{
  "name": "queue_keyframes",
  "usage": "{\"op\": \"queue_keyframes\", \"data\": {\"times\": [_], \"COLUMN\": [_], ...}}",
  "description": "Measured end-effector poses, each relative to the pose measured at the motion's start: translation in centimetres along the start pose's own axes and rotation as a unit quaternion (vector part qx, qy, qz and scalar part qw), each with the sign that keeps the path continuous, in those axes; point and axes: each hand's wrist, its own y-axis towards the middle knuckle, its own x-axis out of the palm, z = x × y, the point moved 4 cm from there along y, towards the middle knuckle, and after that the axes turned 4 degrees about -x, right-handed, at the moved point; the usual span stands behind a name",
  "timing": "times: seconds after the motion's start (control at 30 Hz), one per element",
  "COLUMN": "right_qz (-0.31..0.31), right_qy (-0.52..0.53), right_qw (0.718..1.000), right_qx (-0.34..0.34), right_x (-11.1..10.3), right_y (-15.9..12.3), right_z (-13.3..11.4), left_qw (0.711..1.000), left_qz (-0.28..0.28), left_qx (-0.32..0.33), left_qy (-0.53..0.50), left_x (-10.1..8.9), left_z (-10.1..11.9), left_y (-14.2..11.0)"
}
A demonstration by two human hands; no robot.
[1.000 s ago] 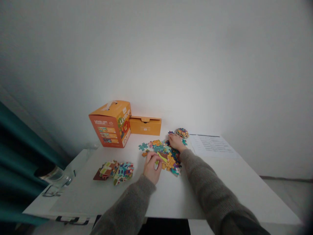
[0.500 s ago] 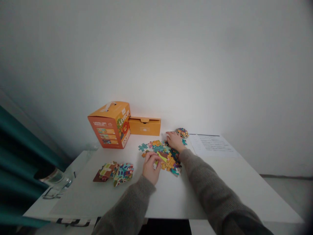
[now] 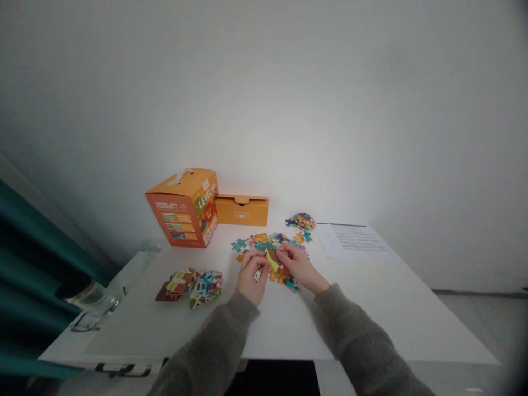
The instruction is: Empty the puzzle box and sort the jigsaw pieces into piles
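My left hand (image 3: 252, 276) pinches a brown and lime-green puzzle piece (image 3: 272, 263) by its left side, above the loose pieces. Against the same piece's right side, the fingers of my right hand (image 3: 300, 266) are closed. Beneath both hands spreads a pile of mixed jigsaw pieces (image 3: 264, 238), orange, teal and pink, partly hidden by my fingers. A teal puzzle piece (image 3: 239, 245) lies at the pile's left edge.
Stacked pieces in brown and green (image 3: 181, 283) and blue (image 3: 207, 286) lie left. Behind stand an orange puzzle box (image 3: 177, 209) and a flat orange carton (image 3: 243, 212). A round heap of pieces (image 3: 304, 221), a printed sheet (image 3: 357, 242) and a glass jar (image 3: 97, 300) also rest here.
My right hand has come back from beside the far heap to the piece at my left hand, its fingers now closed there. My left hand has stayed nearly in place.
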Motion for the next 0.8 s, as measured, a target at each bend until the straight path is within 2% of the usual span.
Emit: {"op": "queue_keyframes", "data": {"times": [0.1,0.17,0.27,0.37,0.47,0.57,0.67,0.73,0.8], "right_qz": [0.084,0.113,0.076,0.02,-0.012,0.011,0.021,0.024,0.032], "right_qy": [0.042,0.103,0.178,0.155,0.134,0.147,0.136,0.12,0.106], "right_qw": [0.995,0.987,0.979,0.986,0.989,0.987,0.99,0.992,0.993], "right_qx": [0.023,0.039,0.058,0.062,0.057,0.058,0.043,0.043,0.049], "right_x": [-0.2,0.0,1.4,2.6,3.1,2.6,2.1,2.0,1.9], "right_y": [-0.4,-1.0,-2.0,-2.7,-3.1,-3.0,-2.9,-2.8,-2.7], "right_z": [1.0,1.5,1.7,1.3,1.0,1.1,1.4,1.6,1.8], "left_qw": [0.999,0.999,0.999,0.998,0.994,0.981,0.972,0.976,0.989], "left_qz": [0.023,0.043,0.024,-0.02,-0.011,-0.026,-0.062,-0.058,-0.044], "left_qx": [0.001,-0.003,-0.029,-0.058,-0.092,-0.142,-0.178,-0.174,-0.133], "left_qy": [0.026,0.031,0.029,0.009,-0.052,-0.129,-0.144,-0.117,-0.052], "left_x": [-0.2,-0.3,0.0,0.2,0.1,0.5,1.2,1.1,0.9], "left_z": [0.2,0.1,-0.3,-0.9,-1.4,-2.0,-2.3,-2.2,-1.7], "left_y": [-0.2,-0.3,-0.2,0.0,0.1,0.1,0.0,-0.1,-0.1]}}
